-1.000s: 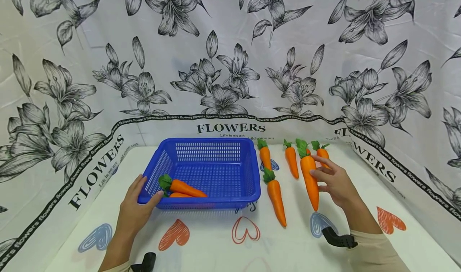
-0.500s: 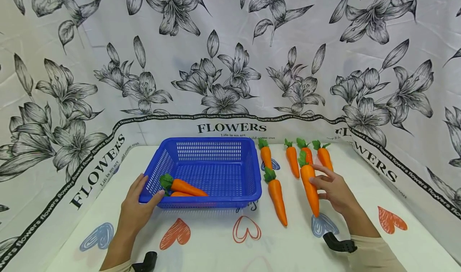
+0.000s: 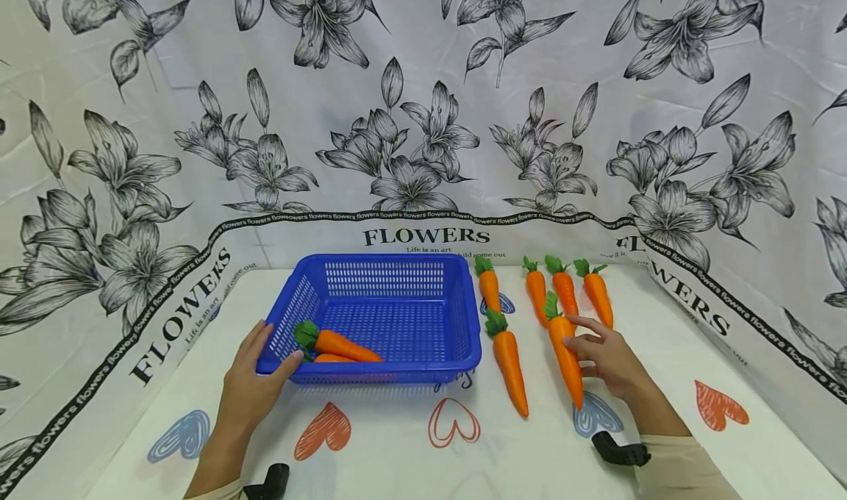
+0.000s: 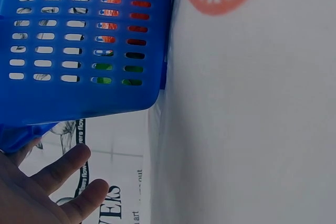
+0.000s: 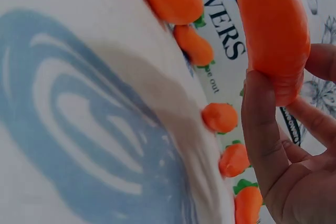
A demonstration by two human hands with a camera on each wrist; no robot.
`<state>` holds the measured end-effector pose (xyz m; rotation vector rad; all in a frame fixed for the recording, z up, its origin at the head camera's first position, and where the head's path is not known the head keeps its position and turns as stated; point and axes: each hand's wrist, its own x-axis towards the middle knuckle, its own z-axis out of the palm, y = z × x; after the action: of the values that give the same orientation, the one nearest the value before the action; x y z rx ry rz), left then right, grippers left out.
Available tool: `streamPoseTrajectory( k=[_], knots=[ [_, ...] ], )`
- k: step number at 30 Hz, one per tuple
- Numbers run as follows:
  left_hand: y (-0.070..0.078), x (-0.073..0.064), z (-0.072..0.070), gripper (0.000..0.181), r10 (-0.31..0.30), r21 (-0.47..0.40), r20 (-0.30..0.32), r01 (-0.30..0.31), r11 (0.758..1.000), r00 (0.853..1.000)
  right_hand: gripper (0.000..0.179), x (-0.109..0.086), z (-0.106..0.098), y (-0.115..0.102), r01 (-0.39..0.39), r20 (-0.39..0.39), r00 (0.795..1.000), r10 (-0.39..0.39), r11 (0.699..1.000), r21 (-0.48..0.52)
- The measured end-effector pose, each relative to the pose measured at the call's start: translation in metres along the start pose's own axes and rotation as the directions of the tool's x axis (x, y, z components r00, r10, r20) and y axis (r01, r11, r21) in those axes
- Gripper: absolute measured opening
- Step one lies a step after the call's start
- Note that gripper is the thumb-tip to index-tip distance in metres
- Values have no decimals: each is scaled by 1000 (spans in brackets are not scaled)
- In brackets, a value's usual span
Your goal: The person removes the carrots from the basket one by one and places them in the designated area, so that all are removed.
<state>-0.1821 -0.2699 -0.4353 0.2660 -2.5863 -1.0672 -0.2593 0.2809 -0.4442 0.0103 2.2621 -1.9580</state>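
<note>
My right hand (image 3: 609, 356) pinches a bright orange carrot (image 3: 565, 356) with a green leafy top, its tip pointing down toward the front. In the right wrist view, thumb and fingers hold that carrot (image 5: 275, 24) from both sides above the table. On the left, my left hand (image 3: 251, 386) rests at the near left corner of a blue perforated basket (image 3: 397, 371), thumb at the rim and fingers along the side. Seen from the left wrist, its fingers (image 4: 86, 198) are straight and spread beside the basket wall (image 4: 79, 95). Two carrots (image 3: 347, 345) lie in the basket's near left part.
Beside the basket lie two carrots, a nearer one (image 3: 509, 371) and a farther one (image 3: 488, 285). Three more, including the rightmost carrot (image 3: 598, 298), lie behind my right hand. A floral cloth (image 3: 423, 147) hangs behind the white, heart-printed table cover (image 3: 390, 441).
My right hand has drawn the carrot toward the front and slightly left, away from the carrots at the back. The left hand has stayed at the basket corner.
</note>
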Motion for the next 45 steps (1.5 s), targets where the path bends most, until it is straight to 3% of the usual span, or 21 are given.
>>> streamPoseTrajectory(
  k=[19,45],
  knots=[
    [2,-1,-2,85,9,12,-2,-9,1000,1000,64,4,1,16,-52,-2,999,52,998,-23],
    [0,0,1,85,2,5,-7,-2,1000,1000,64,7,8,21,-58,-33,998,52,976,-208]
  ],
)
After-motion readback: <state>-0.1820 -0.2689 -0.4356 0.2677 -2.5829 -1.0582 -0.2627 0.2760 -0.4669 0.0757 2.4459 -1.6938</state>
